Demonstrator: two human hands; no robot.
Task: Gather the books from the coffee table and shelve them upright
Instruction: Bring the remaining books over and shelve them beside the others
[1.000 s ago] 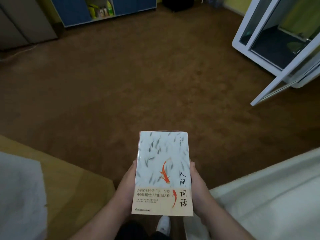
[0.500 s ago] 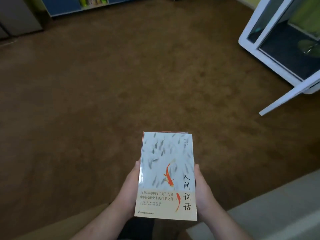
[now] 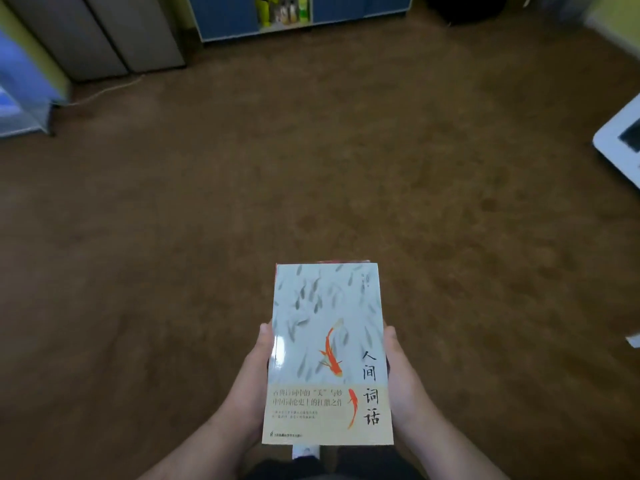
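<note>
A stack of books (image 3: 329, 355) lies flat in front of my chest; the top one has a pale cover with grey fish and an orange koi. A red edge of a lower book peeks out at the far end. My left hand (image 3: 251, 379) grips the stack's left side and my right hand (image 3: 401, 379) grips its right side, with the fingers hidden underneath. A blue shelf unit (image 3: 225, 15) with an open bay holding yellow and green items stands against the far wall.
Brown carpet (image 3: 311, 168) fills the middle of the room. Grey cabinets (image 3: 104, 36) stand at the back left, a bluish box (image 3: 20, 91) at the far left. A white framed unit (image 3: 620, 147) juts in at the right edge.
The view has swung left and forward: the yellow table and the white couch have left the frame, the white framed unit slid to the right edge. Both hands keep the same hold.
</note>
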